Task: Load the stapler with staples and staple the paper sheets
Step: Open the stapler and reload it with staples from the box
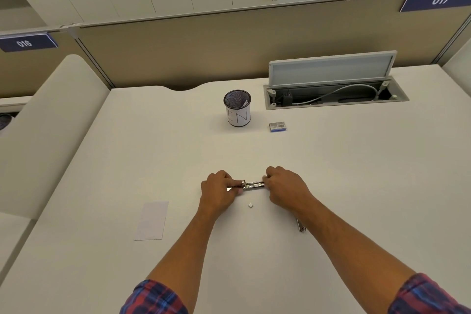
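Cream desk, beige partition behind | left hand and right hand grip metal stapler ends, near front-centre | paper sheets front-left | staple box, mesh cup, open cable tray toward back edge

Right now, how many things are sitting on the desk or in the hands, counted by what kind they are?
Stapler, held between left hand and right hand: 1
Staple box: 1
Mesh cup: 1
Paper sheets, one stack: 1
Small white bit: 1
Metal piece beside the right forearm, partly hidden: 1
Total: 6
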